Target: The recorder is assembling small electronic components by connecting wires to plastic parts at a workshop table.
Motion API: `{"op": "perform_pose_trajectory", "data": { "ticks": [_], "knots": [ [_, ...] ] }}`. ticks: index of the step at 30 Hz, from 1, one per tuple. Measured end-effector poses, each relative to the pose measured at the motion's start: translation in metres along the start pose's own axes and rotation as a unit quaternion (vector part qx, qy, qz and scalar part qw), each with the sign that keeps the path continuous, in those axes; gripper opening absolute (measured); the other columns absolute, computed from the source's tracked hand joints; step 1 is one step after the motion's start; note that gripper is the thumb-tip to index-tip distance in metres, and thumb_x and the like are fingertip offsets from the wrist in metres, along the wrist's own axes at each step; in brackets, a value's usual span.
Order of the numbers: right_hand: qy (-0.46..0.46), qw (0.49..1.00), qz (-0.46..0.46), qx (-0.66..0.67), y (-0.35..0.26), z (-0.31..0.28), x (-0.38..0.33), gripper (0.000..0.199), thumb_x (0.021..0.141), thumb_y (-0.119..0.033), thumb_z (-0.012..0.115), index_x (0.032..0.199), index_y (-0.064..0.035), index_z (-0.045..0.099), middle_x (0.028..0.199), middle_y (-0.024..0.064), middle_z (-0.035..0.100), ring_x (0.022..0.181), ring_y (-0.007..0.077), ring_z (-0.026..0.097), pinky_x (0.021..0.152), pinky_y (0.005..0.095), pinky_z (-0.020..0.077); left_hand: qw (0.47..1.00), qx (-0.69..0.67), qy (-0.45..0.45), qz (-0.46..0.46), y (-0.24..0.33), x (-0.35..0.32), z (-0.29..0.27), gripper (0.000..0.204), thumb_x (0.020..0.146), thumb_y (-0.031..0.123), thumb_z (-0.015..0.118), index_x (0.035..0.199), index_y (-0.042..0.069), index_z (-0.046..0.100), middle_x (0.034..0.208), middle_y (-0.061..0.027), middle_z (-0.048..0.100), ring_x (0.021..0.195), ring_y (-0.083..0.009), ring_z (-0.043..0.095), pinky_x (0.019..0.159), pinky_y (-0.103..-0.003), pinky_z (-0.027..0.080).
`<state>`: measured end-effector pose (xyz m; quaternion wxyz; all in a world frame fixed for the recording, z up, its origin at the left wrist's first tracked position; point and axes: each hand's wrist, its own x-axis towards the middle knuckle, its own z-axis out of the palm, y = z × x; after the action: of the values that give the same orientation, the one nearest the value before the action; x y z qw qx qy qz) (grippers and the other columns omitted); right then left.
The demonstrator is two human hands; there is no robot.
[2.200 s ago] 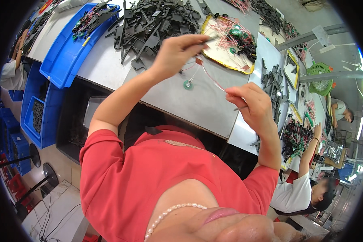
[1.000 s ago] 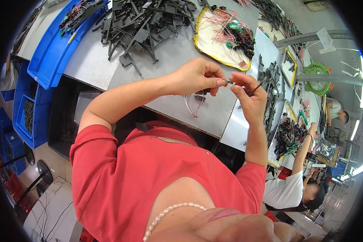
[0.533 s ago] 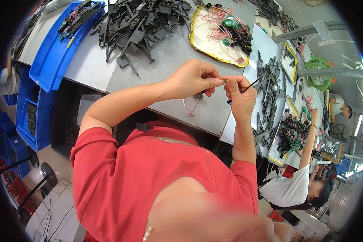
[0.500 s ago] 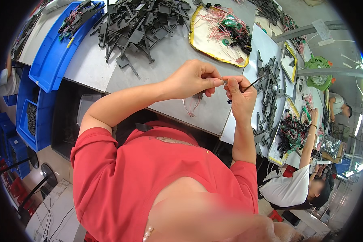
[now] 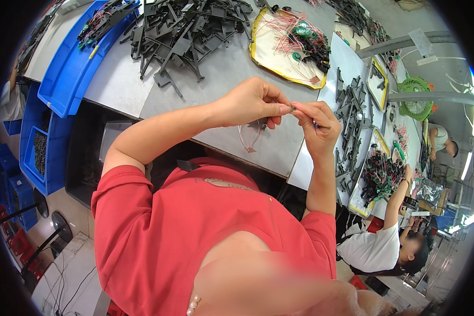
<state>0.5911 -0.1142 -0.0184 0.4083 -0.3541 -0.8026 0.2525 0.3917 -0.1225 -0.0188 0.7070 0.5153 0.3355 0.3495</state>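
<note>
Over the front of the grey table, my left hand (image 5: pixel 258 104) is closed in a pinch on a small dark wired part (image 5: pixel 257 126). Thin red and white wires (image 5: pixel 247 143) dangle below its fingers to a small reddish connector. Fingertip to fingertip with it, my right hand (image 5: pixel 321 129) is closed too. A thin dark rod-like tool (image 5: pixel 323 127) shows only in part between its fingers; the rest is hidden. What lies between the meeting fingertips is too small to name.
Beyond my hands lies a heap of dark plastic parts (image 5: pixel 187 37). A yellow-edged tray (image 5: pixel 258 58) holds wired green boards. More dark parts (image 5: pixel 350 121) lie on the right. Blue bins (image 5: pixel 55 84) stand at left. A co-worker in white (image 5: pixel 376 247) reaches over another tray at right.
My right hand has turned and shifted slightly right, and the thin dark tool that stuck out from it is now mostly hidden. My left hand has hardly moved. The co-worker's arm has lowered slightly.
</note>
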Motion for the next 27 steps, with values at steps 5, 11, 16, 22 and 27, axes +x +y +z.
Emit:
{"op": "perform_pose_trajectory", "data": {
  "ticks": [5,11,16,22,27],
  "knots": [
    [0.016,0.995,-0.062,-0.072,0.002,0.004,-0.002,0.015,0.079,-0.007,0.066,0.094,-0.0053,0.068,0.075,0.0025,0.058,0.061,0.0074,0.053,0.052,0.0196,0.0418,0.997,0.041,0.039,0.048,-0.01,0.0,0.004,0.017,0.087,0.014,0.057,0.09,-0.002,0.062,0.071,-0.0035,0.061,0.062,-0.0077,0.058,0.055,-0.022,0.047],
    [0.041,0.946,0.232,0.222,-0.002,0.018,-0.011,0.021,0.086,-0.024,0.062,0.09,-0.0029,0.063,0.066,-0.0037,0.053,0.058,0.0032,0.047,0.05,0.0165,0.0343,0.991,0.089,0.064,0.077,-0.007,-0.003,0.009,0.016,0.087,0.011,0.056,0.091,-0.004,0.061,0.071,-0.0038,0.062,0.061,-0.0078,0.058,0.054,-0.022,0.047],
    [0.067,0.917,0.256,0.298,-0.001,0.025,-0.013,0.02,0.087,-0.023,0.061,0.089,-0.0034,0.061,0.064,-0.004,0.052,0.055,0.002,0.043,0.048,0.0159,0.0298,0.991,0.057,0.081,0.084,-0.013,-0.002,0.01,0.014,0.086,0.008,0.057,0.091,-0.003,0.062,0.071,-0.0043,0.062,0.059,-0.0071,0.056,0.052,-0.023,0.046],
    [0.091,0.926,0.246,0.272,-0.007,0.035,-0.013,0.021,0.088,-0.025,0.059,0.092,-0.0042,0.055,0.062,-0.0053,0.047,0.052,0.0017,0.037,0.046,0.0168,0.0271,0.98,0.11,0.127,0.106,-0.015,-0.003,0.015,0.014,0.085,0.008,0.057,0.092,-0.003,0.062,0.07,-0.0043,0.061,0.058,-0.0069,0.055,0.052,-0.022,0.045],
    [0.017,0.915,0.285,0.283,-0.016,0.011,-0.012,0.041,0.096,-0.03,0.039,0.125,-0.0009,0.046,0.07,-0.0036,0.048,0.057,0.0026,0.037,0.051,0.0167,0.0306,0.986,0.069,0.123,0.089,-0.012,-0.003,0.01,0.016,0.086,0.01,0.057,0.095,-0.002,0.063,0.071,-0.0035,0.061,0.059,-0.0069,0.056,0.052,-0.021,0.045]
  ]
}}
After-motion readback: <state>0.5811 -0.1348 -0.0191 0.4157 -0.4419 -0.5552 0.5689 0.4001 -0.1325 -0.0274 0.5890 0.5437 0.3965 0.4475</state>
